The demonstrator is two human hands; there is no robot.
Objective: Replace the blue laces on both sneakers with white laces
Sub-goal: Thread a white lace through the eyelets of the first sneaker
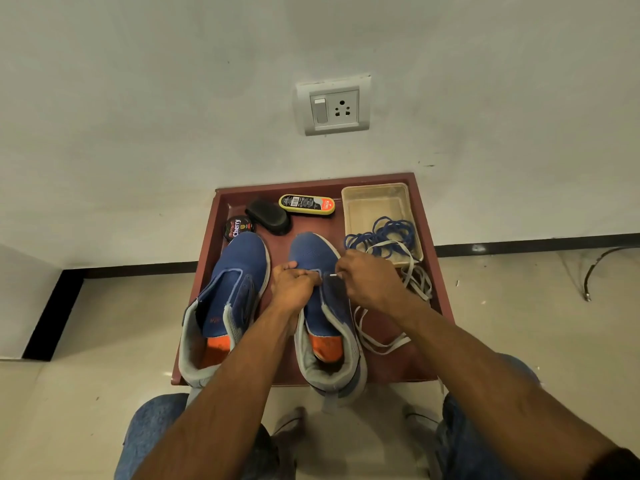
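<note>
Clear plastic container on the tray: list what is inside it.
The clear plastic container holds the tangled blue laces, spilling over its near rim, with a white lace crossing them. Its far half shows bare bottom; anything beneath the tangle is hidden.

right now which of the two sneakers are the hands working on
The right sneaker: the left hand grips its eyelet edge and the right hand pinches a white lace tip there. The left sneaker sits untouched.

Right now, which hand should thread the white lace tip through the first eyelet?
The right hand. It already pinches the flat white lace by its tip, pointed at the right blue mesh sneaker. The left hand holds that sneaker's eyelet edge.
</note>
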